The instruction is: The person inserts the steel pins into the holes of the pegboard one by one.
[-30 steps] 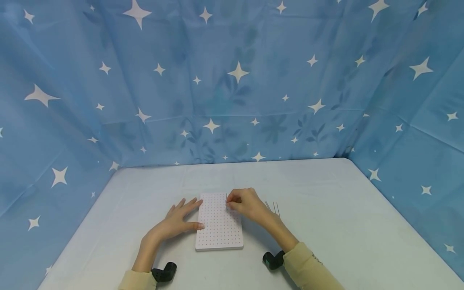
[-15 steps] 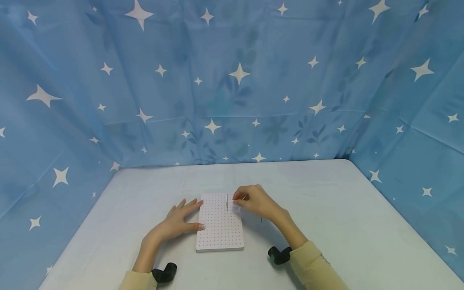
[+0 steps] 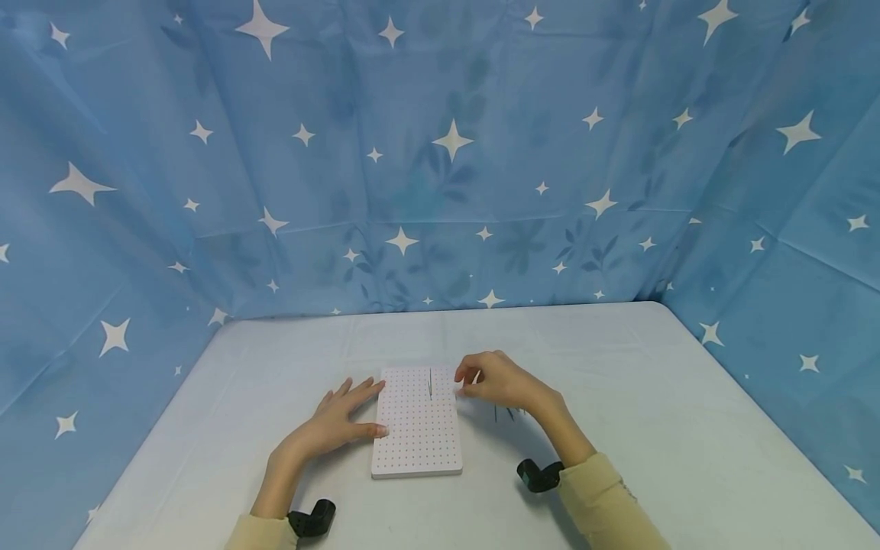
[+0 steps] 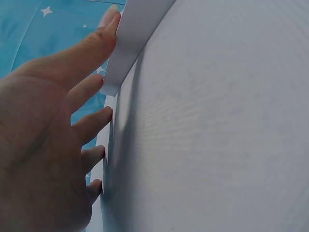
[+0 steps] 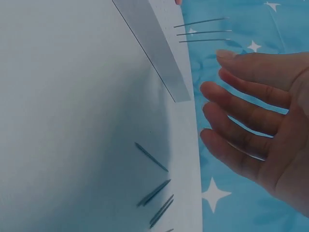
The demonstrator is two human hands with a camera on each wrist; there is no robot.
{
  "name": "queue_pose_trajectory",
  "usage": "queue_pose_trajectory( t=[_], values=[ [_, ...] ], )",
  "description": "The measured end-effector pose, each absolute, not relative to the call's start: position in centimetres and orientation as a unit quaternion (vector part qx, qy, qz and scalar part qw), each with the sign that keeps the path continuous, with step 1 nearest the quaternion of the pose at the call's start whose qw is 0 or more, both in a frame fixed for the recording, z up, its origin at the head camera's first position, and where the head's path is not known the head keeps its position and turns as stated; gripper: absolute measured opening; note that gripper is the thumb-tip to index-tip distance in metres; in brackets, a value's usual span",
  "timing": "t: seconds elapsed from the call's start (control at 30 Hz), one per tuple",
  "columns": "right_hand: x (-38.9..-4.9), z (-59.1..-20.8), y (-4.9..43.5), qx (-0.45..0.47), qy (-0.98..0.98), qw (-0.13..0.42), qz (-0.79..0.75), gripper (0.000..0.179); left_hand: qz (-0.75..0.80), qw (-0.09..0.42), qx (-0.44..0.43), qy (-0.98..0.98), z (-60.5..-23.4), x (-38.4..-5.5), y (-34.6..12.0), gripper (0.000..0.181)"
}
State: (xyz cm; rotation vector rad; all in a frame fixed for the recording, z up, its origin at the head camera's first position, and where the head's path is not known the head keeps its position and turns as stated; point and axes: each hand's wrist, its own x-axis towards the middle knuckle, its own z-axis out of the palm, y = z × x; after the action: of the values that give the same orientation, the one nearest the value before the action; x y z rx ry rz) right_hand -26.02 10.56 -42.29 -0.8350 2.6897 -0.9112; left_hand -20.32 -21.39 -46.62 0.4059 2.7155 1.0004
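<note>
A white pegboard (image 3: 415,439) dotted with rows of small holes lies flat on the table. Thin dark pins (image 5: 203,33) stand upright in it; the right wrist view shows three, near the far right corner. My left hand (image 3: 333,418) touches the board's left side, fingers spread and thumb (image 4: 99,43) against the near part of that edge. Just beyond the right edge hovers my right hand (image 5: 256,110), its fingers loosely curved and apart from the thumb, nothing visible between them. Several loose pins (image 5: 152,157) lie on the table right of the board, partly hidden by that hand in the head view.
The white table (image 3: 619,397) reaches back to a blue star-patterned curtain (image 3: 440,191), which also hangs along both sides. A black wrist camera (image 3: 312,519) sits at the left wrist, another black camera (image 3: 538,475) at the right.
My right hand has let go of a pin standing in the board and moved right, past the board's edge, with its fingers parting. My left hand and the board have stayed in place.
</note>
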Motion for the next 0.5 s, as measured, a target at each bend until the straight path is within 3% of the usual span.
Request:
queue_pose_trajectory(
  t=[0.5],
  values=[
    [-26.5, -42.2, 12.6, -0.243, 0.914, 0.11, -0.306, 0.017, 0.363, 0.092, 0.157, 0.914, -47.2, -20.3, -21.7, 0.093]
  ],
)
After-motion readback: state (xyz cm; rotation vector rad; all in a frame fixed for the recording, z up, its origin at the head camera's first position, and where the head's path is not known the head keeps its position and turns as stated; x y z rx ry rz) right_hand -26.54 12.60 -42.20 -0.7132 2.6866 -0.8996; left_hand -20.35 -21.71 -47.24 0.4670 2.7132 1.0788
